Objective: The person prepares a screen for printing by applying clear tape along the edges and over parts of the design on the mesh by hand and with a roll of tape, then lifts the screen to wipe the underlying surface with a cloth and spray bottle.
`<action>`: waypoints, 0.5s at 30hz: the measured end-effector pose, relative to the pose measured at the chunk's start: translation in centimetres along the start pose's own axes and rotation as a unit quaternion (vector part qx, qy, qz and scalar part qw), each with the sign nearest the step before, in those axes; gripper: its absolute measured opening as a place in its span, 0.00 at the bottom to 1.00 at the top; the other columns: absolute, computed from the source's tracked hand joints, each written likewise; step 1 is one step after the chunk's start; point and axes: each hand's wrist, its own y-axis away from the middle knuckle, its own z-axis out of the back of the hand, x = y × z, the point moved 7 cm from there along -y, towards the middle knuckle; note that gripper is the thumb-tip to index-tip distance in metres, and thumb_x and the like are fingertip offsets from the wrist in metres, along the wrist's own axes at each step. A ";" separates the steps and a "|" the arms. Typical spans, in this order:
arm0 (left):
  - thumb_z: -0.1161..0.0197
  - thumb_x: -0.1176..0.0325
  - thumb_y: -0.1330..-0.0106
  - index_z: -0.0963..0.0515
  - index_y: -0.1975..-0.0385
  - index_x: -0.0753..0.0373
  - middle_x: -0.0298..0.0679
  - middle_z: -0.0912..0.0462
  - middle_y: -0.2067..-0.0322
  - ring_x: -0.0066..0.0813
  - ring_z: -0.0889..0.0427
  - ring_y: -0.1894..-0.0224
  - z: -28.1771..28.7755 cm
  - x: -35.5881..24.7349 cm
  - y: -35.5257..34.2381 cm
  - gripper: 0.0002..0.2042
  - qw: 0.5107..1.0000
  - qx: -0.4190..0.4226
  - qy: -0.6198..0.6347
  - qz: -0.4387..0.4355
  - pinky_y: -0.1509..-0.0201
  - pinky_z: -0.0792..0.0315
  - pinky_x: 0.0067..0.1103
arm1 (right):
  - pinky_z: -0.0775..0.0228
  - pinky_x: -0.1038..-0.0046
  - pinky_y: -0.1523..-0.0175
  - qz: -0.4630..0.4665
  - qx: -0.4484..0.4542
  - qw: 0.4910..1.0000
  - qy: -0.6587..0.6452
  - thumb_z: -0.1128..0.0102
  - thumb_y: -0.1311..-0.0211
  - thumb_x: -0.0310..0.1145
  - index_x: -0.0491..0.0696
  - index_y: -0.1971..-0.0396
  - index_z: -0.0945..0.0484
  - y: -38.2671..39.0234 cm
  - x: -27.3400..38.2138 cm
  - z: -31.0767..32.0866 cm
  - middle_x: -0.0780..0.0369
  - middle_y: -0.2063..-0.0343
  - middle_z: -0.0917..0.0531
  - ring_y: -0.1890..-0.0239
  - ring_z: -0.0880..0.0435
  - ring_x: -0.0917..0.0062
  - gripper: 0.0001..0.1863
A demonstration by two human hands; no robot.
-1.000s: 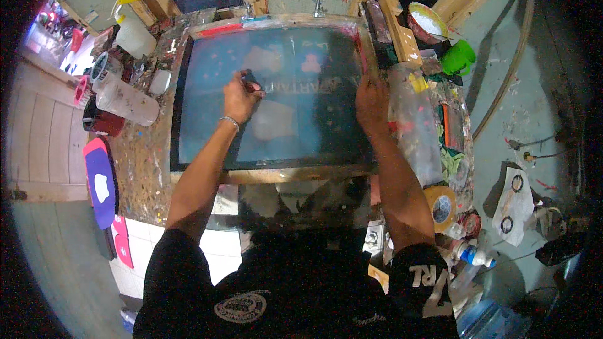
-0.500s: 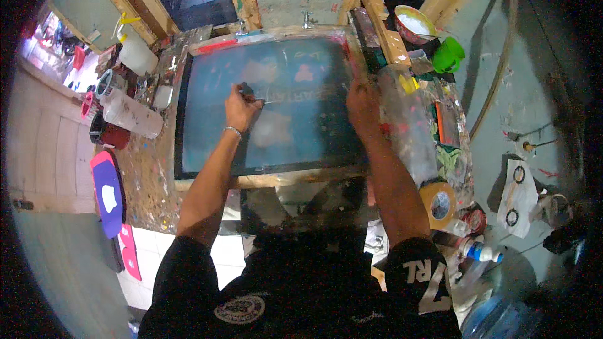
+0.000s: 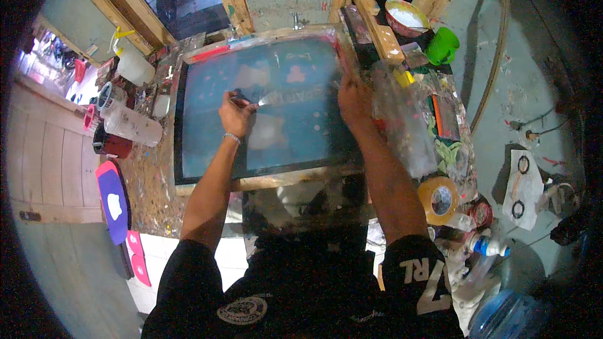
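Note:
A screen-printing frame (image 3: 270,185) with blue-green mesh lies on the workbench. Pale motifs and lettering show in the mesh. Over its middle, my left hand (image 3: 236,114) is closed in a pinch on a small dark-handled tool with a pale tip (image 3: 262,104). That tip is at the mesh, close to the lettering; its exact kind is too small to make out. My right hand (image 3: 355,103) is closed at the frame's right rail and appears to grip it, though its fingers are blurred.
Left of the frame stand a spray bottle (image 3: 135,66), a whitish bottle (image 3: 135,124) and a dark red pot (image 3: 113,143). Rightward are a bowl of white stuff (image 3: 407,16), a green mug (image 3: 443,46) and a tape roll (image 3: 438,201). Purple-and-pink pieces (image 3: 113,204) hang at the bench's left edge.
The whole view has tilted and shifted slightly. My left hand stays over the mesh's middle with the tool, and my right hand remains at the right rail.

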 end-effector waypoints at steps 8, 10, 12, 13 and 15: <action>0.29 0.81 0.53 0.31 0.59 0.67 0.39 0.20 0.75 0.27 0.19 0.72 -0.7 1.7 0.3 0.22 0.995 -0.015 0.085 -0.046 0.65 0.23 0.25 | 0.27 0.58 0.52 -0.011 -0.010 0.997 -0.077 0.48 0.41 0.29 0.37 0.52 0.30 -0.2 0.7 1.8 0.47 0.63 0.19 0.59 0.19 0.56 0.18; 0.28 0.80 0.53 0.31 0.59 0.67 0.39 0.20 0.75 0.27 0.19 0.71 -0.8 1.7 0.3 0.21 0.996 -0.015 0.080 -0.045 0.65 0.24 0.25 | 0.26 0.58 0.53 -0.019 -0.018 0.995 -0.094 0.47 0.41 0.29 0.37 0.54 0.30 -0.1 0.2 1.9 0.48 0.64 0.19 0.60 0.19 0.56 0.17; 0.28 0.80 0.53 0.31 0.59 0.67 0.39 0.20 0.75 0.26 0.19 0.71 -0.8 1.4 0.3 0.21 0.996 -0.013 0.072 -0.043 0.65 0.24 0.24 | 0.24 0.61 0.58 0.021 -0.077 0.997 -0.017 0.47 0.42 0.28 0.37 0.58 0.29 0.2 0.4 2.1 0.49 0.66 0.19 0.63 0.18 0.58 0.14; 0.28 0.78 0.53 0.30 0.60 0.66 0.40 0.19 0.75 0.28 0.19 0.71 -0.8 1.2 0.3 0.21 0.998 -0.016 0.044 -0.028 0.65 0.24 0.25 | 0.24 0.61 0.58 0.021 -0.077 0.997 -0.016 0.47 0.42 0.28 0.37 0.58 0.29 0.3 0.2 1.7 0.49 0.66 0.19 0.63 0.18 0.58 0.14; 0.28 0.77 0.53 0.30 0.60 0.66 0.41 0.19 0.74 0.29 0.19 0.71 -0.8 1.1 0.2 0.21 1.000 -0.022 0.016 -0.014 0.64 0.24 0.25 | 0.22 0.64 0.62 0.021 -0.097 0.995 -0.010 0.47 0.43 0.27 0.38 0.61 0.29 0.2 0.2 1.5 0.50 0.69 0.19 0.67 0.17 0.60 0.11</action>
